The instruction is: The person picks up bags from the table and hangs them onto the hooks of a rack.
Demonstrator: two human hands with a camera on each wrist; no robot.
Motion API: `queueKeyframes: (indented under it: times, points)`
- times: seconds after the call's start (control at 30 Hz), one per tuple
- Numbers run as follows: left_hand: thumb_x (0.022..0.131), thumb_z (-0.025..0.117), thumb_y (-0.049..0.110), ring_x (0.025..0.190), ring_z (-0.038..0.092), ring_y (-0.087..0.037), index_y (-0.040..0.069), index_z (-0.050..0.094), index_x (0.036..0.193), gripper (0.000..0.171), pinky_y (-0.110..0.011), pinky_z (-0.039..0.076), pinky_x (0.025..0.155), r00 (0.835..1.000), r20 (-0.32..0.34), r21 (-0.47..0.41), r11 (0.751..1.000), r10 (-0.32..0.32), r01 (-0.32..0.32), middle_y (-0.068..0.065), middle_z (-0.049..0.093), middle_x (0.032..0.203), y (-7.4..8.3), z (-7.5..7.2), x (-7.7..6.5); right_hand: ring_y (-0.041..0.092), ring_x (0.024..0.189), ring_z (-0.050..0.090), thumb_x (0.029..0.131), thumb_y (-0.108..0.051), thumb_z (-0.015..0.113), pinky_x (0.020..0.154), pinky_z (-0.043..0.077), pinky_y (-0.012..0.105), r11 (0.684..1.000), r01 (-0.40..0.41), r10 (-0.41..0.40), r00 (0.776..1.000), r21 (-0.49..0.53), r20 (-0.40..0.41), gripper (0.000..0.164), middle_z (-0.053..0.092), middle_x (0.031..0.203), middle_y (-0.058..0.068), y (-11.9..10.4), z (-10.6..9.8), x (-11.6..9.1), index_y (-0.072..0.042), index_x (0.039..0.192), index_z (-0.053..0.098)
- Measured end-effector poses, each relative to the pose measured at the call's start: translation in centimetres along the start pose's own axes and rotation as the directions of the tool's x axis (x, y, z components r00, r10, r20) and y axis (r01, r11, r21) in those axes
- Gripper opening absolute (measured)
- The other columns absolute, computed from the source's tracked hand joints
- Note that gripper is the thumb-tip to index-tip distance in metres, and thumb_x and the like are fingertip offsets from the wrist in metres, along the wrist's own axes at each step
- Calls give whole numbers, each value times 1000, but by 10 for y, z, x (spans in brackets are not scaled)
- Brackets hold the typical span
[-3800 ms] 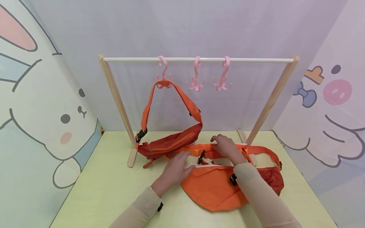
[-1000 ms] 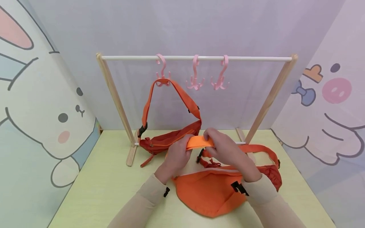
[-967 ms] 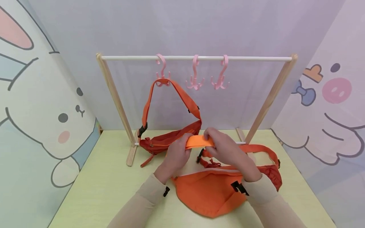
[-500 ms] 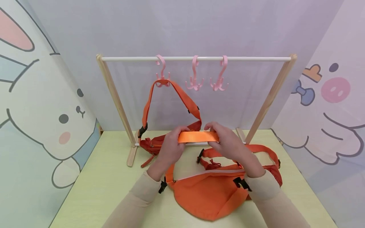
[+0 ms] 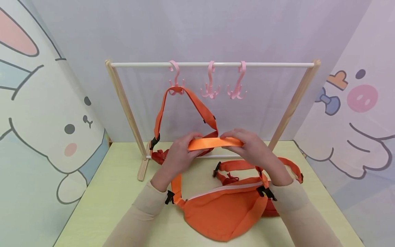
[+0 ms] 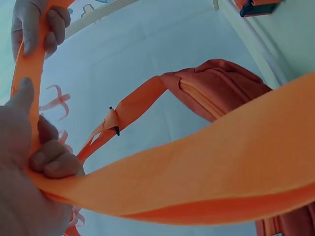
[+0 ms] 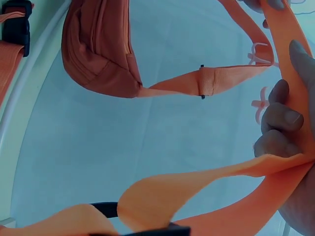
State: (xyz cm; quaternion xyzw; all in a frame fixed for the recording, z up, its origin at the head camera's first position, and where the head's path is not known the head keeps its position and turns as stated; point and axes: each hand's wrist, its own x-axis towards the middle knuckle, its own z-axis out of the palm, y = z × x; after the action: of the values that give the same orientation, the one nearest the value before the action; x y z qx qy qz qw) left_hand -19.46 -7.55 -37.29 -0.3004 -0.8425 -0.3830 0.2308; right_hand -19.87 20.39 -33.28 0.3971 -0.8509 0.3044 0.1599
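Note:
Between my two hands a bright orange strap (image 5: 210, 143) is stretched, raised over the table. My left hand (image 5: 180, 151) grips its left part, the fingers curled round it in the left wrist view. Its right part is held by my right hand (image 5: 251, 145), fingers and thumb on either side of the strap (image 7: 290, 73). The strap belongs to an orange waist bag (image 5: 222, 212) with a white zip, whose body hangs low over the table in front. Black buckles show near both wrists. A red waist bag (image 7: 101, 49) hangs by its strap from the left pink hook (image 5: 176, 80).
A rack with a white rail (image 5: 271, 65) and wooden legs stands at the back. Two more pink hooks, a middle hook (image 5: 211, 82) and a right hook (image 5: 237, 82), hang bare. Another red bag with its strap (image 5: 237, 165) lies at the right, partly behind the orange bag.
My hands took hold of the orange strap, then raised it and spread apart along it. The orange bag's sides have lifted and its body has shifted slightly toward me. The hanging bag stayed put.

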Motion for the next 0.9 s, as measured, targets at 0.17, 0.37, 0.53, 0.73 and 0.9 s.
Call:
queueKeyframes:
  times: [0.17, 0.37, 0.53, 0.73, 0.9]
  points:
    - [93, 84, 16, 76, 58, -18, 8, 68, 126, 38, -33, 55, 69, 999, 6, -5, 999, 48, -48, -4, 72, 102, -1, -11, 4, 18, 96, 68, 93, -9, 82, 80, 62, 40, 1000, 2, -2, 1000, -5, 1, 33, 75, 114, 0, -2, -6, 5, -15, 126, 77]
    - [97, 78, 15, 89, 67, -21, 7, 73, 122, 27, -37, 60, 80, 991, -34, 24, 991, 130, -129, -6, 75, 107, 1, -21, 12, 12, 86, 68, 94, -6, 80, 74, 61, 35, 997, 66, -68, 996, -32, -53, 28, 77, 108, -1, -2, -10, 14, -13, 121, 78]
    - [99, 76, 12, 89, 70, -23, 6, 76, 117, 19, -38, 62, 82, 976, -90, 77, 978, 198, -192, -7, 74, 101, 4, -28, 22, 11, 75, 64, 96, -5, 78, 64, 57, 31, 996, 68, -73, 994, -53, -87, 25, 75, 95, -2, -5, -14, 21, -11, 120, 77]
    - [102, 72, 12, 87, 73, -24, 5, 76, 117, 17, -39, 63, 81, 969, -128, 146, 970, 212, -193, -8, 76, 101, 8, -35, 32, 11, 72, 65, 100, -2, 73, 59, 53, 29, 996, 39, -49, 991, -81, -123, 21, 74, 87, 2, -10, -18, 28, -8, 120, 75]
    - [104, 69, 12, 82, 72, -25, 2, 75, 118, 18, -39, 63, 77, 969, -158, 182, 970, 191, -161, -11, 77, 102, 15, -41, 42, 11, 64, 60, 101, -5, 72, 53, 46, 26, 993, 50, -69, 981, -107, -180, 16, 72, 84, 0, -14, -21, 37, -7, 116, 75]
